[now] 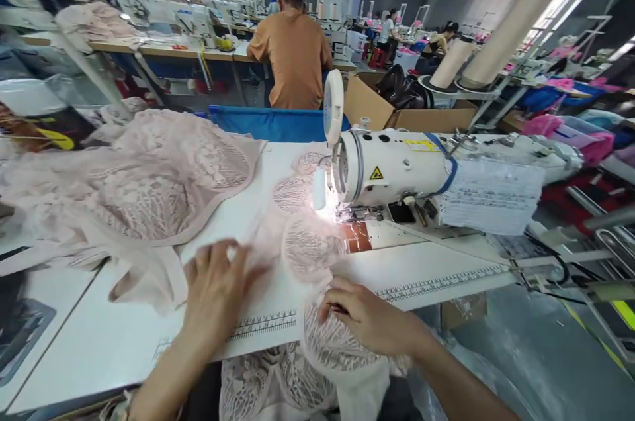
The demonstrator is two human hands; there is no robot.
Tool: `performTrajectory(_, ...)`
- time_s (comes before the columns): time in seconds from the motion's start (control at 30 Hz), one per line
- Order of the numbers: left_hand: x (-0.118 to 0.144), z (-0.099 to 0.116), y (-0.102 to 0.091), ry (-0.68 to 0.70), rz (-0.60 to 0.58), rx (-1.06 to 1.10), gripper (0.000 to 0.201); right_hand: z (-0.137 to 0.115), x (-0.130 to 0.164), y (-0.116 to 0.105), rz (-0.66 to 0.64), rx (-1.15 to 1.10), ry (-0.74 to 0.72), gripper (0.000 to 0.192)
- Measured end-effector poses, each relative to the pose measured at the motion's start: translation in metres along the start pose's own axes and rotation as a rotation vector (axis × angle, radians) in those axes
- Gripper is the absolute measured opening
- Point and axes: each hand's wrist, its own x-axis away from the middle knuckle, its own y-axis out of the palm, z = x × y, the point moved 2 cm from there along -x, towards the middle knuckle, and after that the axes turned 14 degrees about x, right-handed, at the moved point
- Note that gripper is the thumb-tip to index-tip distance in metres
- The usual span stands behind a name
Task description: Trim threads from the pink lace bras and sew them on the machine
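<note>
We see a white table (421,262) bearing a heap of lace garments (149,202) at left and a sewing machine (397,166) at right. From the machine's lit needle area, a lace strip (312,249) runs over the table's front edge, where the right hand (367,315) has its grip pinched on it. Beside it, the left hand (215,282) is blurred; we cannot tell whether its grip holds cloth.

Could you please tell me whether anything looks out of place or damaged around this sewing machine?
Nothing clearly stands out: I see no spill or damage. The lace fabric lies loosely heaped left of the sewing machine, and the lace piece at the right hand hangs over the front of the table, but neither looks odd.
</note>
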Motion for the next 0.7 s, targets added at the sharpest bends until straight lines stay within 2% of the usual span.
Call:
performTrajectory(0.03,0.013,0.006,0.009,-0.031,-0.107,0.128,0.035,0.002,0.001,0.003,0.029,-0.030,0.023,0.025)
performTrajectory(0.1,0.041,0.024,0.024,-0.059,-0.306,0.534,0.044,0.002,0.001,0.012,0.075,-0.169,-0.001,0.030)
performTrajectory(0.13,0.053,0.033,0.029,-0.122,-0.388,0.730,0.040,0.002,-0.001,0.017,0.109,-0.254,-0.014,0.036)
performTrajectory(0.17,0.063,0.041,0.032,-0.247,-0.442,0.914,0.036,0.003,-0.003,0.023,0.164,-0.336,-0.007,0.041)
performTrajectory(0.2,0.070,0.046,0.035,-0.419,-0.462,1.078,0.033,0.004,-0.005,0.029,0.245,-0.406,0.028,0.045)
performTrajectory(0.27,0.076,0.053,0.038,-0.791,-0.407,1.328,0.037,0.010,-0.009,0.042,0.499,-0.485,0.183,0.046)
performTrajectory(0.3,0.077,0.054,0.039,-0.923,-0.359,1.418,0.040,0.014,-0.011,0.048,0.612,-0.495,0.259,0.046)
performTrajectory(0.33,0.075,0.055,0.039,-0.998,-0.322,1.483,0.044,0.016,-0.012,0.054,0.685,-0.490,0.314,0.047)
performTrajectory(0.4,0.070,0.055,0.038,-1.031,-0.336,1.525,0.047,0.020,-0.016,0.065,0.701,-0.439,0.352,0.049)
performTrajectory(0.5,0.061,0.054,0.036,-0.987,-0.436,1.341,0.050,0.020,-0.018,0.068,0.602,-0.308,0.324,0.051)
performTrajectory(0.6,0.054,0.052,0.035,-0.825,-0.517,1.073,0.058,0.020,-0.017,0.056,0.501,-0.226,0.229,0.047)
performTrajectory(0.7,0.050,0.050,0.040,-0.643,-0.545,0.911,0.061,0.020,-0.017,0.039,0.261,-0.216,0.061,0.045)
